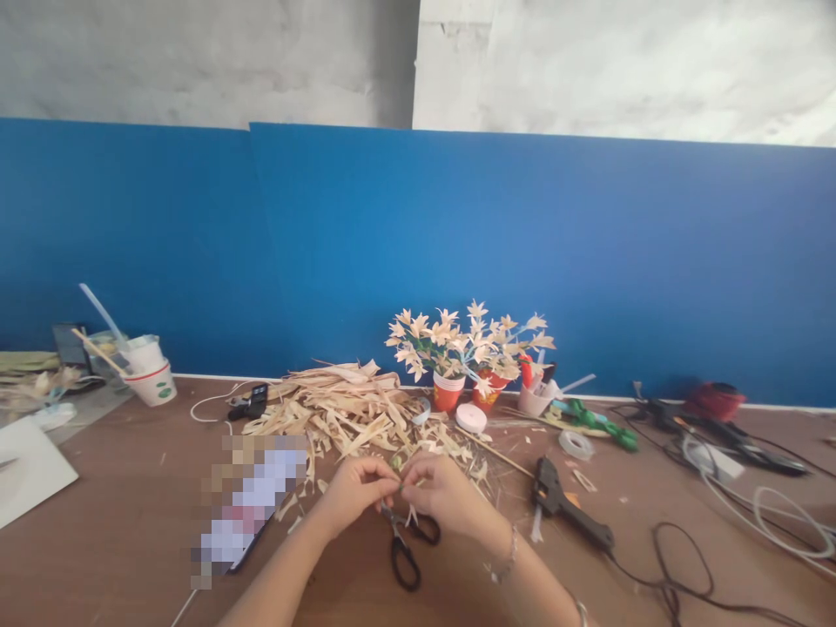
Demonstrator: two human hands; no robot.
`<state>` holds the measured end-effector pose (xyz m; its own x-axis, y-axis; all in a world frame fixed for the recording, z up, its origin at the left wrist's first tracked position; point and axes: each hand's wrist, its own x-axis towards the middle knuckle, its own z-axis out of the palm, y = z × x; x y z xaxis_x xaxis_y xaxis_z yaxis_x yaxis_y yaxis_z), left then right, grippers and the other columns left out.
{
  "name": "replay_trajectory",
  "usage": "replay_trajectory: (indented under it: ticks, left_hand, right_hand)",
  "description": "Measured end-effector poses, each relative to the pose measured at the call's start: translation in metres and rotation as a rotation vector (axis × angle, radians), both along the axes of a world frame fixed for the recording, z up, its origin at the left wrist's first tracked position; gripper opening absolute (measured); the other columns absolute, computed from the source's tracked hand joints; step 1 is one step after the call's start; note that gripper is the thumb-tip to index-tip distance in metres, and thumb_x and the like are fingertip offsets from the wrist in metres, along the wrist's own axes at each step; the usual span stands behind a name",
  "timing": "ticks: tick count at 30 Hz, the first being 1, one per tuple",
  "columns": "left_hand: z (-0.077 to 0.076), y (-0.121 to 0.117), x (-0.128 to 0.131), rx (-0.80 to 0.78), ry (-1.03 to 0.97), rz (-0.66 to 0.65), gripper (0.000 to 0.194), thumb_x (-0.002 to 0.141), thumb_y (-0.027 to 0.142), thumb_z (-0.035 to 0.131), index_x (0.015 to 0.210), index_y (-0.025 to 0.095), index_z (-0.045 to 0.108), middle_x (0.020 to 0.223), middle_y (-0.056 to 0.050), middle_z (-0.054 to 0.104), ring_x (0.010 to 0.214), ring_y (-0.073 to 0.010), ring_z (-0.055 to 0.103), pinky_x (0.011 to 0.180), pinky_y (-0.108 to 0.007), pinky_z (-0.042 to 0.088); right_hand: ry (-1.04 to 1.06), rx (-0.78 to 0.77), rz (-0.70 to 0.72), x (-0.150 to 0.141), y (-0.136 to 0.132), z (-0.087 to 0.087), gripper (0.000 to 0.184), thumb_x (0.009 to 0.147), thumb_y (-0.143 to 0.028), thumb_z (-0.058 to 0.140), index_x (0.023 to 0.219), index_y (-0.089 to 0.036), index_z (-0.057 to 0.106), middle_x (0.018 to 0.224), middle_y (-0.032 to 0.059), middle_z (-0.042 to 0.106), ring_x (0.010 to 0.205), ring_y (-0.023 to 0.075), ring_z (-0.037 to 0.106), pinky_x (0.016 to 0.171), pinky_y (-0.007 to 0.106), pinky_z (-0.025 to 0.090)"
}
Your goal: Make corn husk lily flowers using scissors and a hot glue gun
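Observation:
Fingertips of my left hand and my right hand meet in a pinch above the front middle of the table. Whatever small piece they hold between them is too small to name. Just beneath lie black-handled scissors, their blades partly covered by my hands. Behind my hands spreads a pile of pale dried husk strips. Pale star-shaped flowers stand in a red cup and another red cup at the back. A round white roll lies before them.
On the right, a black glue gun trails its cable, near a clear tape roll and green coils. Tangled cords lie farther right. A pixelated flat device and a white cup are left. A blue panel borders the back.

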<state>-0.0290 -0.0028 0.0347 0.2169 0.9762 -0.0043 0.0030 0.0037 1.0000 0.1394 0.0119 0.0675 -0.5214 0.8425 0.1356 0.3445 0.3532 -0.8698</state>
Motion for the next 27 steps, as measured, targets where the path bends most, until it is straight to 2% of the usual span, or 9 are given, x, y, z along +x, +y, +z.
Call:
replay_trajectory:
  ticks: [2, 5, 8, 11, 13, 16, 19, 22, 27]
  left_hand:
    - [0.002, -0.001, -0.001, 0.005, -0.031, -0.028, 0.019, 0.064, 0.031, 0.070, 0.063, 0.013, 0.065, 0.055, 0.000, 0.060, 0.048, -0.0106, 0.053, 0.045, -0.021, 0.040]
    - [0.005, -0.004, 0.000, -0.008, -0.064, -0.060, 0.021, 0.064, 0.032, 0.071, 0.061, 0.013, 0.063, 0.055, 0.000, 0.059, 0.048, -0.0104, 0.053, 0.043, -0.020, 0.039]
    - [0.004, -0.006, 0.001, -0.011, -0.048, -0.080, 0.023, 0.066, 0.035, 0.069, 0.063, 0.013, 0.059, 0.055, 0.000, 0.059, 0.046, -0.0090, 0.051, 0.040, -0.017, 0.034]
    - [0.001, -0.006, 0.002, 0.011, 0.013, -0.059, 0.024, 0.068, 0.036, 0.066, 0.064, 0.014, 0.056, 0.050, 0.003, 0.055, 0.040, -0.0065, 0.044, 0.037, -0.016, 0.028]
    - [0.000, -0.005, 0.003, 0.027, 0.057, -0.026, 0.024, 0.069, 0.036, 0.064, 0.063, 0.015, 0.055, 0.046, 0.004, 0.051, 0.037, -0.0054, 0.040, 0.037, -0.017, 0.026]
    - [0.001, -0.005, 0.005, 0.035, 0.102, 0.009, 0.024, 0.070, 0.036, 0.062, 0.063, 0.015, 0.055, 0.044, 0.005, 0.050, 0.036, -0.0057, 0.039, 0.037, -0.018, 0.026]
    - [0.002, -0.004, 0.005, 0.006, 0.124, 0.024, 0.023, 0.068, 0.036, 0.063, 0.062, 0.015, 0.057, 0.043, 0.005, 0.050, 0.036, -0.0065, 0.040, 0.038, -0.018, 0.027]
    - [0.000, -0.002, 0.004, -0.009, 0.128, 0.035, 0.022, 0.065, 0.035, 0.065, 0.060, 0.014, 0.060, 0.044, 0.003, 0.053, 0.037, -0.0073, 0.042, 0.038, -0.019, 0.029]
    - [-0.005, -0.001, 0.004, -0.040, 0.055, 0.011, 0.023, 0.063, 0.035, 0.067, 0.058, 0.013, 0.061, 0.044, 0.003, 0.054, 0.037, -0.0077, 0.042, 0.037, -0.019, 0.029]
  right_hand:
    - [0.077, -0.200, 0.098, 0.005, 0.003, 0.001, 0.008, 0.064, -0.018, 0.058, 0.058, -0.015, 0.062, 0.070, 0.0007, 0.061, 0.064, 0.0110, 0.051, 0.061, 0.022, 0.039]
    - [0.148, -0.459, 0.215, 0.010, 0.007, 0.001, 0.016, 0.063, -0.029, 0.063, 0.061, -0.014, 0.063, 0.063, -0.0013, 0.057, 0.055, 0.0081, 0.044, 0.053, 0.020, 0.033]
    - [0.139, -0.527, 0.256, 0.013, 0.010, -0.004, 0.021, 0.062, -0.034, 0.065, 0.063, -0.013, 0.065, 0.058, -0.0024, 0.056, 0.051, 0.0065, 0.040, 0.050, 0.019, 0.029]
    - [0.010, -0.447, 0.203, 0.012, 0.008, -0.006, 0.019, 0.067, -0.031, 0.060, 0.065, -0.014, 0.066, 0.053, -0.0031, 0.053, 0.048, 0.0069, 0.041, 0.048, 0.019, 0.030]
    - [-0.084, -0.294, 0.083, 0.008, 0.003, -0.003, 0.014, 0.066, -0.027, 0.060, 0.068, -0.015, 0.066, 0.060, -0.0019, 0.058, 0.052, 0.0090, 0.047, 0.051, 0.020, 0.034]
    - [-0.215, -0.001, -0.129, 0.000, -0.004, 0.003, 0.009, 0.058, -0.018, 0.065, 0.066, -0.017, 0.064, 0.074, 0.0004, 0.062, 0.069, 0.0138, 0.055, 0.063, 0.022, 0.039]
    - [-0.268, 0.159, -0.175, -0.004, -0.007, 0.005, 0.007, 0.058, -0.010, 0.062, 0.058, -0.017, 0.062, 0.075, 0.0016, 0.063, 0.078, 0.0156, 0.056, 0.072, 0.024, 0.039]
    - [-0.215, 0.139, -0.094, -0.001, -0.003, 0.000, 0.009, 0.060, -0.009, 0.061, 0.057, -0.017, 0.061, 0.074, 0.0010, 0.063, 0.075, 0.0142, 0.056, 0.070, 0.023, 0.039]
    - [-0.054, -0.054, 0.044, 0.007, 0.003, -0.003, 0.006, 0.060, -0.012, 0.062, 0.057, -0.016, 0.060, 0.073, -0.0009, 0.062, 0.072, 0.0126, 0.055, 0.066, 0.022, 0.040]
